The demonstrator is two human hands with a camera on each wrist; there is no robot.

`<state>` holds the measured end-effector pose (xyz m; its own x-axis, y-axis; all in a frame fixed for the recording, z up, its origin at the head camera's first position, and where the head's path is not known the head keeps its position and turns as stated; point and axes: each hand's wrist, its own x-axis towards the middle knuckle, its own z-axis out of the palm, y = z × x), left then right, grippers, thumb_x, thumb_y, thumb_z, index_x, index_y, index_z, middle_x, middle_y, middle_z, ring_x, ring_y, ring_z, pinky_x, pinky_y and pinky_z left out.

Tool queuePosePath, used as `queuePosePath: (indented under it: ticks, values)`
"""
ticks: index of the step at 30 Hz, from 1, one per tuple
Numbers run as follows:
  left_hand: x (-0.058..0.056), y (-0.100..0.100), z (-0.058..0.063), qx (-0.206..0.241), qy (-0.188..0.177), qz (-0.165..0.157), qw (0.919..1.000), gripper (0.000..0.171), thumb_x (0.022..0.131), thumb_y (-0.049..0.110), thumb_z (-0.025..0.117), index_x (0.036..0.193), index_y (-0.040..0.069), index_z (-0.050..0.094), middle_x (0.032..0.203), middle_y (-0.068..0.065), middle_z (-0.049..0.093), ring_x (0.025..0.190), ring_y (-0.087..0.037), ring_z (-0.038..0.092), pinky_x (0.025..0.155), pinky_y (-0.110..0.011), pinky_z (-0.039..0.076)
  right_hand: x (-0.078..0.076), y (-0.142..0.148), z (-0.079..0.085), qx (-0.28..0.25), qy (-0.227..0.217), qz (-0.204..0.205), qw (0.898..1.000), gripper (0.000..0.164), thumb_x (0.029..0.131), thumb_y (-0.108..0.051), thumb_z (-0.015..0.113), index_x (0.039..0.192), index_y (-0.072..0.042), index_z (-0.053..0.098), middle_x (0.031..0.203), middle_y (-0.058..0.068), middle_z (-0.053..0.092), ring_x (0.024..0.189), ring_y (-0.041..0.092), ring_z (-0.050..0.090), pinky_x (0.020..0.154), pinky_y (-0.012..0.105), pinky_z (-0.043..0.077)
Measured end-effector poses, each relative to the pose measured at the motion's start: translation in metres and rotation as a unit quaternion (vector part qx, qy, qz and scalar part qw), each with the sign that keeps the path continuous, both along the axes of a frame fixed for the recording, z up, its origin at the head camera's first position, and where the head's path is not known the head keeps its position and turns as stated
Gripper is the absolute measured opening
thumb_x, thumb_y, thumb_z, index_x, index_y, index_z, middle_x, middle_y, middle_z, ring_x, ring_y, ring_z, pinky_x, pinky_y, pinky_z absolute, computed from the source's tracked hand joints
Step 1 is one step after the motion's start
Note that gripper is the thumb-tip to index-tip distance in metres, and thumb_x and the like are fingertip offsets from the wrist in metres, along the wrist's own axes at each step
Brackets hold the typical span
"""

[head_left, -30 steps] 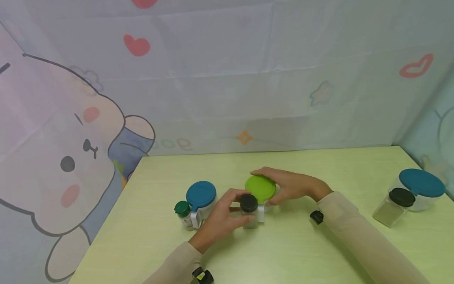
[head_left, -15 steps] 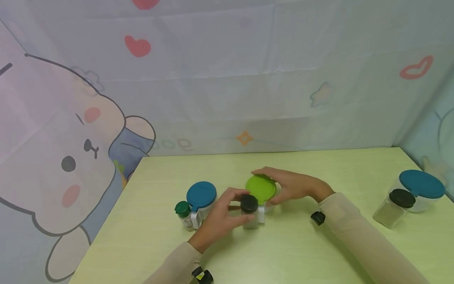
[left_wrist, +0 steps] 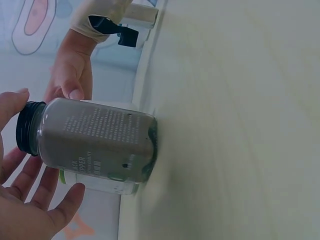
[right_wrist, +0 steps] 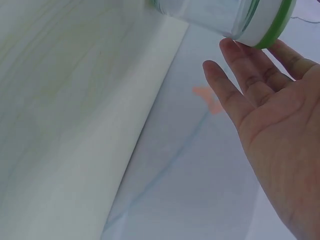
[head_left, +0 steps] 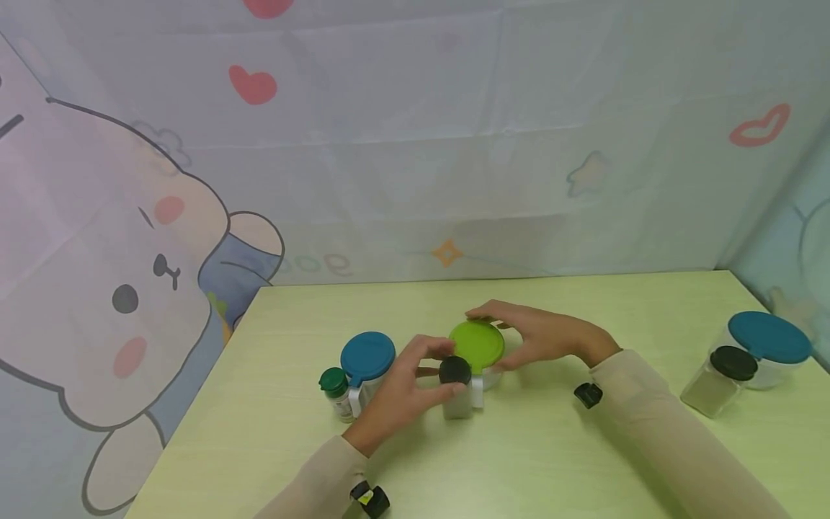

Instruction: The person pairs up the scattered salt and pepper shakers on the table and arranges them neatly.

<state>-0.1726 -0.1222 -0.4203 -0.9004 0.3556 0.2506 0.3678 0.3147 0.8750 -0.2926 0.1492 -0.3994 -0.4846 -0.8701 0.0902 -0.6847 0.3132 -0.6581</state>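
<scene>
A clear pepper jar with a black cap [head_left: 455, 370] stands upright on the table, its printed label [left_wrist: 100, 135] facing the left wrist camera. My left hand [head_left: 398, 393] is spread loosely around it, thumb by the cap and fingers extended behind. Just behind the jar is a clear canister with a lime-green lid [head_left: 478, 346] and a white handle [head_left: 477, 391]. My right hand [head_left: 545, 337] hovers at the lid's right side, fingers and thumb apart. In the right wrist view its fingertips [right_wrist: 231, 47] are right at the green-rimmed lid [right_wrist: 275, 30].
Left of the left hand stand a blue-lidded canister [head_left: 368, 356] and a small green-capped bottle [head_left: 337, 395]. At the far right are another blue-lidded canister [head_left: 769, 339] and a black-capped square jar [head_left: 716, 386]. A printed cloth [head_left: 415, 144] hangs behind the pale table [head_left: 519, 461].
My right hand has drawn slightly right and up from the green lid. The left hand's fingers have loosened and lifted a little around the pepper jar. The jar and canisters have stayed put.
</scene>
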Motion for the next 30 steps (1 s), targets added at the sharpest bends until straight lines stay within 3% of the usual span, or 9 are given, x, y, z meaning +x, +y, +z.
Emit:
queuePosePath:
  ticks: [10,17,21,26,30]
  values:
    - [-0.007,0.004,0.01,-0.003,0.02,-0.001,0.9998,0.058,0.089,0.03,0.081,0.14,0.018,0.053,0.137,0.004,0.055,0.127,-0.012,0.053,0.101,-0.044,0.053,0.001,0.011,0.005,-0.004,-0.004,-0.006,1.0,0.083,0.087,-0.04,0.081,0.155,-0.03,0.035,0.155,-0.003,0.043,0.143,0.016,0.041,0.116,0.048,0.039]
    - [-0.008,0.002,0.015,0.0,0.025,-0.007,0.9997,0.061,0.091,0.031,0.079,0.144,0.016,0.051,0.142,0.003,0.052,0.131,-0.014,0.05,0.105,-0.048,0.049,0.007,0.015,0.014,-0.01,-0.01,-0.003,1.0,0.087,0.086,-0.031,0.083,0.156,-0.027,0.033,0.158,-0.002,0.04,0.147,0.019,0.037,0.116,0.053,0.037]
    - [-0.008,0.001,0.018,-0.003,0.024,-0.005,0.9997,0.062,0.092,0.033,0.078,0.146,0.022,0.049,0.147,0.001,0.05,0.134,-0.013,0.048,0.109,-0.046,0.047,0.009,0.017,0.017,-0.012,-0.007,0.0,1.0,0.088,0.085,-0.031,0.084,0.157,-0.026,0.033,0.159,0.002,0.039,0.147,0.02,0.036,0.115,0.055,0.037]
    - [-0.01,0.0,0.02,-0.003,0.033,-0.004,0.9994,0.063,0.092,0.032,0.078,0.147,0.034,0.046,0.148,0.008,0.048,0.136,-0.011,0.047,0.111,-0.045,0.046,0.011,0.022,0.021,-0.007,0.005,-0.003,1.0,0.088,0.086,-0.033,0.083,0.157,-0.027,0.032,0.158,-0.001,0.04,0.146,0.019,0.037,0.115,0.054,0.038]
    - [-0.012,0.002,0.022,-0.005,0.039,-0.004,0.9992,0.065,0.091,0.032,0.078,0.147,0.035,0.046,0.149,0.007,0.048,0.137,-0.01,0.046,0.112,-0.046,0.045,0.012,0.027,0.024,-0.002,0.016,-0.005,1.0,0.088,0.087,-0.038,0.082,0.157,-0.031,0.03,0.158,-0.002,0.04,0.146,0.018,0.037,0.115,0.055,0.038]
